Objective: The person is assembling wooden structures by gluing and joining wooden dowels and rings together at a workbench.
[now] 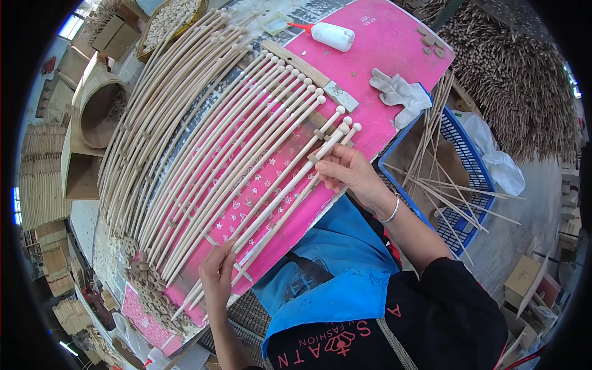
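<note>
In my right hand (350, 176), thumb and fingers are closed on a ball-tipped wooden stick (283, 194), close to its knobbed end. A small wooden piece (313, 158) sits against the stick by my thumb. Farther down the same stick, my left hand (217, 271) has its fingers closed around it; part of the grip is hidden. Another ball-tipped stick (290, 213) lies just under my right hand, nearer to me. To the left, a row of similar sticks (246, 123) lies slanted across the pink sheet (382, 49), their ball ends by a wooden bar (296, 65).
Curved rows of sticks (154, 111) cover the table's left side, beside a heap of small wooden pieces (148, 290). A white bottle (333, 37) and glove (401, 95) lie at the far side. A blue basket (484, 179) with loose sticks stands right.
</note>
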`<state>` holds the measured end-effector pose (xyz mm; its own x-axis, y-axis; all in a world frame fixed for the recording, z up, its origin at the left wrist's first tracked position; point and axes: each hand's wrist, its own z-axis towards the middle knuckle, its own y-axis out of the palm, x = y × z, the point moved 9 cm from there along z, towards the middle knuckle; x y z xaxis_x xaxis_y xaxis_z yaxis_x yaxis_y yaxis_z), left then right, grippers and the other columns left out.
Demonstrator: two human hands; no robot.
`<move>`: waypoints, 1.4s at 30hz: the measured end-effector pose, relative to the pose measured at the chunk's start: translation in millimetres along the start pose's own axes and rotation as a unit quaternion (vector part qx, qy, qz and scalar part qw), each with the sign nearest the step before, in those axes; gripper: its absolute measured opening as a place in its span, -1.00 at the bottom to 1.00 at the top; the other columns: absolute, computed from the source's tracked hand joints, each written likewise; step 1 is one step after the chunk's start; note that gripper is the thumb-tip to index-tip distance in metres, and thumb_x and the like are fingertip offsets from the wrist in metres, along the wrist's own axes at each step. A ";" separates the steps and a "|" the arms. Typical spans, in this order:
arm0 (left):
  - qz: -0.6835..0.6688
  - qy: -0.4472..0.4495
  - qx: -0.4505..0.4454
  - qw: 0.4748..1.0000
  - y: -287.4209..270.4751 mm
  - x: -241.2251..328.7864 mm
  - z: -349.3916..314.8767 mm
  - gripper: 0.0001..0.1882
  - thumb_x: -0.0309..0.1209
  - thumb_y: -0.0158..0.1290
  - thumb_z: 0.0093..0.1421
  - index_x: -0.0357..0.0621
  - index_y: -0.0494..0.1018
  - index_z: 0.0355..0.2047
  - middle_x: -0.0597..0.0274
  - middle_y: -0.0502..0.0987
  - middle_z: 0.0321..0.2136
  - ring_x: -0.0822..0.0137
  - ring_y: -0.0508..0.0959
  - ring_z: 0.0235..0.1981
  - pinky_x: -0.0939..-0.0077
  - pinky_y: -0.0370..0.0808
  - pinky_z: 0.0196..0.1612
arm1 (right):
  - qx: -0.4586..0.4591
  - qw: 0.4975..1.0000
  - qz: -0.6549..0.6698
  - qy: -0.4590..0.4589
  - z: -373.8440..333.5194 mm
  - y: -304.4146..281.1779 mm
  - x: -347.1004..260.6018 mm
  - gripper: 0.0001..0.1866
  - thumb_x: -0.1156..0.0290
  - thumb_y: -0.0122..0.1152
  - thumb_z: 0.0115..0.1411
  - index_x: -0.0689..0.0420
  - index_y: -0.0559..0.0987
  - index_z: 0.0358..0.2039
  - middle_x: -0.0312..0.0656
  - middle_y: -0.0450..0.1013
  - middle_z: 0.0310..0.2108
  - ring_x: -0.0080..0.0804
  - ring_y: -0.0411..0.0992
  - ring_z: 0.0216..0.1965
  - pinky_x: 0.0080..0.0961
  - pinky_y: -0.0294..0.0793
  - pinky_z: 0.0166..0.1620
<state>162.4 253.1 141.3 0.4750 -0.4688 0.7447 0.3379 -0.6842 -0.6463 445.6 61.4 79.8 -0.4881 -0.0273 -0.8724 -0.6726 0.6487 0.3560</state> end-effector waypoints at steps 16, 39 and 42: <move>0.075 0.089 0.075 0.990 32.2 13.8 72.7 -0.78 -0.54 0.15 0.33 -0.25 0.63 -0.04 0.12 0.49 -0.29 0.24 0.58 -0.30 0.37 0.53 -0.22 | 0.146 0.985 -0.065 -0.063 -6.5 -69.1 -14.8 -0.75 0.20 0.21 0.47 0.14 0.57 -0.16 -0.35 0.54 -0.48 -0.67 0.46 -0.57 -0.71 0.30 -0.54; 0.275 0.167 0.140 0.937 35.3 24.9 67.7 -0.74 -0.50 0.24 0.23 -0.13 0.67 -0.06 0.19 0.59 -0.27 0.16 0.60 -0.23 0.26 0.55 -0.18 | 0.147 0.844 -0.458 -0.237 67.4 -87.1 -105.8 -0.80 0.44 0.26 0.34 0.16 0.71 -0.07 -0.24 0.55 -0.33 -0.50 0.46 -0.33 -0.51 0.42 -0.24; 0.267 0.156 0.173 0.935 21.1 21.3 65.2 -0.76 -0.52 0.21 0.25 -0.17 0.66 -0.06 0.16 0.60 -0.21 0.13 0.60 -0.18 0.24 0.53 -0.12 | 0.155 0.850 -0.424 -0.272 56.5 -99.2 -109.1 -0.80 0.42 0.27 0.32 0.16 0.73 -0.10 -0.22 0.59 -0.34 -0.48 0.53 -0.38 -0.49 0.46 -0.29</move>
<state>232.6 265.2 132.7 0.4082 -0.8695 0.2782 0.3885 -0.1103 -0.9148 597.0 43.0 120.7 0.4850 -0.2840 -0.8271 -0.4344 0.7426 -0.5098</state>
